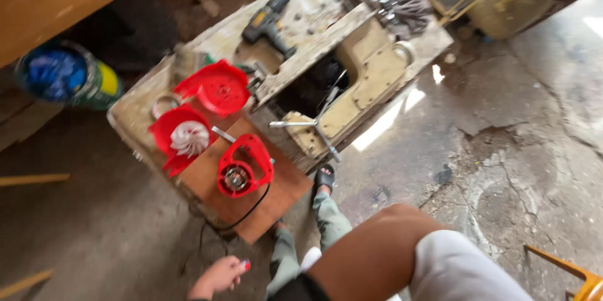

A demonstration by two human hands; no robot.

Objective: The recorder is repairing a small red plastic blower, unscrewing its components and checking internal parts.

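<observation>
left fingers closed on a small red-tipped object | right hand out of view, state unknown | red motor housing lay beyond fingers on tabletop, open side up, cord trailing | farther: white impeller seated in red casing; red cover; drill

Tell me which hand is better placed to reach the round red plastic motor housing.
Probably left: the left hand, pinching a small red-tipped object, is nearest the round red plastic motor housing on the brown wooden board; the right hand is unseen.
</observation>
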